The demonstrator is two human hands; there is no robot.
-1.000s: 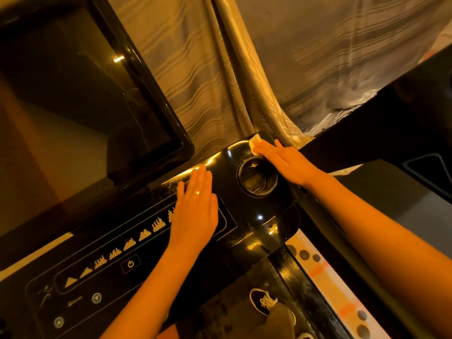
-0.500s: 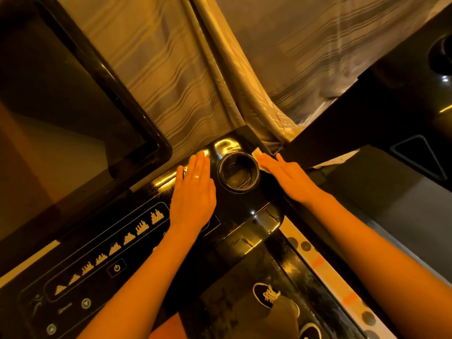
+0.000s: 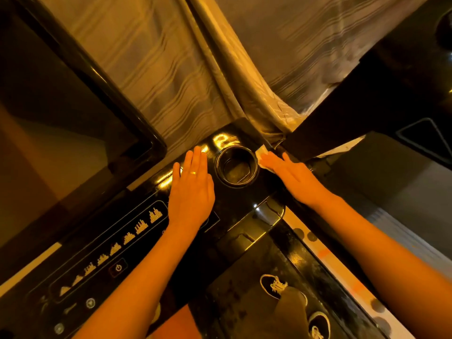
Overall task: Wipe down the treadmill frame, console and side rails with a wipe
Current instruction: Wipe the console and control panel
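Nearest the camera, two dark lace-up shoes (image 3: 276,286) stand on the scuffed black treadmill belt (image 3: 232,302), with a pale dotted floor mat (image 3: 315,248) running alongside to the right. Above them lies the glossy black console (image 3: 234,204), its control strip carrying a row of lit bar-graph icons and a power button (image 3: 118,267). The left hand (image 3: 192,192) lies flat on the console just left of the round cup holder (image 3: 236,166), fingers straight and pressed together, a gold ring (image 3: 193,172) on one finger; it holds nothing. The right hand (image 3: 293,178) rests on the console's right edge, just right of the cup holder, fingers straight and flat, pressing down on a white wipe (image 3: 263,152). Only the wipe's crumpled corner shows beyond the fingertips, touching the cup holder's rim. Further back and to the left, the large dark display screen (image 3: 61,133) tilts upward, and behind everything hangs a striped beige curtain (image 3: 171,69)
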